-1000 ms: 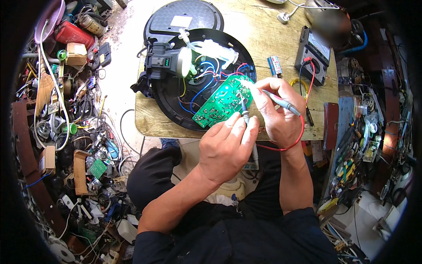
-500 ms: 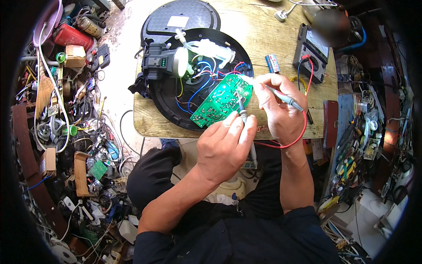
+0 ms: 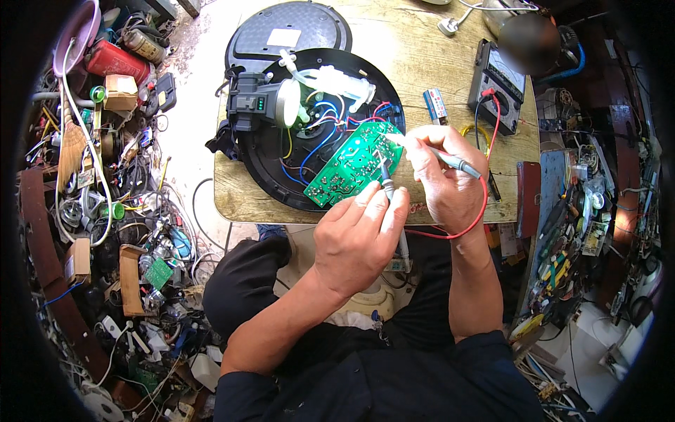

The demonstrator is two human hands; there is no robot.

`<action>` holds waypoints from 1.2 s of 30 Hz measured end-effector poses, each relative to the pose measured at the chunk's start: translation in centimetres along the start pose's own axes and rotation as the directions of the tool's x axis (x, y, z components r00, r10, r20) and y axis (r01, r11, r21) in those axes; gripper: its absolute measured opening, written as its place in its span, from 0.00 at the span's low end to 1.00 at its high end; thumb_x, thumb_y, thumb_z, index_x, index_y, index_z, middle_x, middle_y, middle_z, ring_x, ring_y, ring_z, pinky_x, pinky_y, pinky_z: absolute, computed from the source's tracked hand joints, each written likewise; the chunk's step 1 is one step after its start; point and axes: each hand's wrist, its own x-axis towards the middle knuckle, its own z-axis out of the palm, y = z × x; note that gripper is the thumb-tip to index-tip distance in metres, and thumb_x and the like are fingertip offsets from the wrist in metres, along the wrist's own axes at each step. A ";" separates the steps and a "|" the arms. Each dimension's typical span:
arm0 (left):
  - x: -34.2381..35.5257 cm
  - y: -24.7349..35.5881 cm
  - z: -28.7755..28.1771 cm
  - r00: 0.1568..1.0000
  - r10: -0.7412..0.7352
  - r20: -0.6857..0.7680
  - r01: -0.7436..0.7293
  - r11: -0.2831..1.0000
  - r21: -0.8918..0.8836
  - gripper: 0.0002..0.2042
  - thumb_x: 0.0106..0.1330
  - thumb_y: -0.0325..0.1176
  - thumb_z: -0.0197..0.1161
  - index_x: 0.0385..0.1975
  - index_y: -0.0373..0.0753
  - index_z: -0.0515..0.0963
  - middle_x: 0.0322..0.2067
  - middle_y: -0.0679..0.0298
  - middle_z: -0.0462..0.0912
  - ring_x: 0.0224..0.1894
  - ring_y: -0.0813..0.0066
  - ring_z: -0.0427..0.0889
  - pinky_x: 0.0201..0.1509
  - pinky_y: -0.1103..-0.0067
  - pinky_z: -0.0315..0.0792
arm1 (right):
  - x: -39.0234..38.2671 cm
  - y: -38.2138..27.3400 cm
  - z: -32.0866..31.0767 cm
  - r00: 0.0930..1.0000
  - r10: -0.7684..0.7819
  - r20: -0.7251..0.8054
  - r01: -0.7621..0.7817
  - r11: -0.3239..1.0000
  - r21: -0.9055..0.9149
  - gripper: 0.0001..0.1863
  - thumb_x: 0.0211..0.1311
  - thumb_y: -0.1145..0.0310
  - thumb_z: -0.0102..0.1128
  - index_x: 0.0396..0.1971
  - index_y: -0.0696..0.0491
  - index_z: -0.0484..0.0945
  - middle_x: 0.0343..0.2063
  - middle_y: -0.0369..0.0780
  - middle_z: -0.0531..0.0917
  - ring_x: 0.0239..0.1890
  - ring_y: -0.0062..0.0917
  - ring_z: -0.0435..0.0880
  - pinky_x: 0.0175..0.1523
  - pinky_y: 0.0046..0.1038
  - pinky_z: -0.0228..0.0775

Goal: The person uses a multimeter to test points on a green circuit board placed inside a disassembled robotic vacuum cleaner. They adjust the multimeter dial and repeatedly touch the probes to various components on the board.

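A green circuit board (image 3: 349, 160) lies tilted on the near right part of a round black housing (image 3: 264, 165), solder side up. My left hand (image 3: 362, 232) is closed around a grey test probe (image 3: 387, 181), its tip at the middle of the board. In my right hand (image 3: 450, 176) is another grey test probe (image 3: 458, 164) with a red lead, pointed at the board's upper right end; whether the tip touches, I cannot tell. Colored wires run from the board into the housing, beside a clear plastic tube part (image 3: 341, 83) and a black-and-white round component (image 3: 285, 103).
An analog multimeter (image 3: 498, 88) with red and black leads stands at the table's right. Nearby lie a small blue-and-red box (image 3: 435, 105) and a white plug (image 3: 448, 26). A round black cover (image 3: 316, 32) sits behind the housing. Cluttered parts fill the floor at left.
The right probe's tip has shifted slightly down on the board, and the right hand has turned a little. The left hand stays nearly in place.
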 end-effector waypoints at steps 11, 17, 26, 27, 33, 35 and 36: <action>0.0 0.0 0.0 1.000 0.002 0.001 -0.002 1.000 0.000 0.15 0.62 0.29 0.64 0.48 0.35 0.85 0.38 0.57 0.87 0.48 0.61 0.90 0.50 0.72 0.82 | 0.0 0.1 -0.4 0.999 0.038 -0.017 -0.038 0.999 -0.026 0.02 0.72 0.78 0.65 0.40 0.61 0.84 0.26 0.34 0.86 0.26 0.08 0.77 0.29 0.15 0.66; 0.1 0.1 -0.1 1.000 -0.004 0.000 0.004 1.000 -0.012 0.13 0.64 0.30 0.69 0.48 0.36 0.85 0.38 0.57 0.88 0.47 0.61 0.90 0.49 0.71 0.81 | 0.0 0.7 -0.5 0.999 -0.010 -0.049 0.009 0.999 -0.034 0.05 0.72 0.77 0.66 0.42 0.63 0.83 0.27 0.35 0.86 0.26 0.09 0.77 0.29 0.17 0.67; 0.0 0.1 -0.1 1.000 0.016 -0.007 -0.016 1.000 -0.025 0.16 0.60 0.28 0.65 0.49 0.35 0.85 0.38 0.56 0.87 0.48 0.58 0.90 0.51 0.70 0.83 | 0.3 0.6 -0.3 0.993 -0.108 -0.046 0.098 0.979 -0.180 0.13 0.77 0.75 0.59 0.57 0.60 0.81 0.36 0.41 0.87 0.32 0.18 0.83 0.38 0.21 0.76; 0.0 0.1 0.0 1.000 0.019 -0.012 -0.019 0.999 -0.026 0.16 0.60 0.28 0.65 0.49 0.35 0.85 0.38 0.56 0.87 0.48 0.58 0.90 0.51 0.70 0.83 | 0.3 0.9 -0.3 0.989 -0.140 -0.044 0.128 0.970 -0.205 0.14 0.76 0.76 0.59 0.57 0.60 0.81 0.37 0.42 0.88 0.33 0.20 0.85 0.39 0.22 0.77; -0.3 -0.2 0.0 0.999 0.038 -0.017 -0.038 0.999 -0.031 0.16 0.60 0.28 0.65 0.49 0.35 0.85 0.38 0.56 0.87 0.49 0.57 0.90 0.51 0.69 0.83 | 0.3 1.3 -0.1 0.985 -0.174 0.000 0.168 0.950 -0.265 0.15 0.67 0.82 0.63 0.53 0.60 0.80 0.38 0.47 0.88 0.36 0.30 0.89 0.42 0.28 0.79; -0.3 -0.2 0.0 0.999 0.037 -0.017 -0.038 0.999 -0.037 0.15 0.61 0.29 0.68 0.49 0.35 0.85 0.38 0.56 0.88 0.48 0.57 0.90 0.50 0.69 0.83 | 0.2 0.7 -0.2 0.991 -0.128 0.037 0.134 0.941 -0.312 0.16 0.68 0.81 0.64 0.55 0.60 0.80 0.39 0.42 0.88 0.39 0.20 0.87 0.44 0.23 0.78; -0.2 -0.2 0.0 0.999 0.037 -0.016 -0.038 0.998 -0.040 0.15 0.62 0.29 0.70 0.49 0.36 0.85 0.38 0.56 0.88 0.47 0.58 0.90 0.49 0.69 0.82 | 0.2 1.0 -0.2 0.987 -0.159 0.034 0.162 0.939 -0.305 0.16 0.68 0.81 0.64 0.55 0.60 0.80 0.38 0.42 0.88 0.38 0.20 0.86 0.43 0.23 0.78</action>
